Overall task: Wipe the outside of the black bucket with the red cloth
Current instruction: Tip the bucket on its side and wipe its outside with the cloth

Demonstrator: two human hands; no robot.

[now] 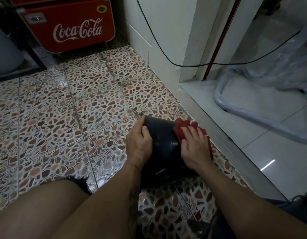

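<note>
The black bucket (162,140) lies tipped on the patterned tile floor, its base pointing away from me. My left hand (139,140) grips its left side, fingers curled over the far edge. My right hand (195,149) lies flat on the red cloth (180,130), pressing it against the bucket's right side. The cloth bunches out past my fingers and down along the right of my hand. The bucket's opening is hidden behind my forearms.
A red Coca-Cola cooler (70,26) stands at the back left. A white wall corner (163,49) with a hanging black cable (159,45) rises behind the bucket. A raised metal threshold (223,140) runs along the right, with a plastic-wrapped frame (253,107) beyond. My bare knees fill the foreground.
</note>
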